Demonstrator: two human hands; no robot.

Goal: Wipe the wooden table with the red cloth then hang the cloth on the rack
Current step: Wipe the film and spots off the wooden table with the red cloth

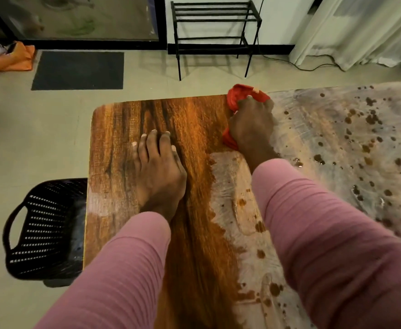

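Cloth [236,96], red and bunched, sits under your right hand [251,125] at about 1 o'clock from the middle of the view, near the far edge of the wooden table [123,129]; your fingers are curled down over it, gripping it against the top, with red folds showing beyond the knuckles and beside the wrist; your left hand [159,167] lies flat at about 10 o'clock, palm down on bare wood, fingers spread and holding nothing; both of your sleeves [325,233] are pink and ribbed; the table's left part shows clean brown grain, while the right part, from 2 to 5 o'clock, carries a pale smeared film [313,129] dotted with dark brown spots; the edge between the 2 zones runs just beside your right wrist; at 12 o'clock, beyond the table and well apart from it, a black rack [215,20] with horizontal bars stands on the floor against the wall; at 8 o'clock a black perforated basket [42,229] sits beside the table's left edge; at 11 o'clock a dark mat [78,70] lies on the floor, with an orange fabric heap [16,60] further left.
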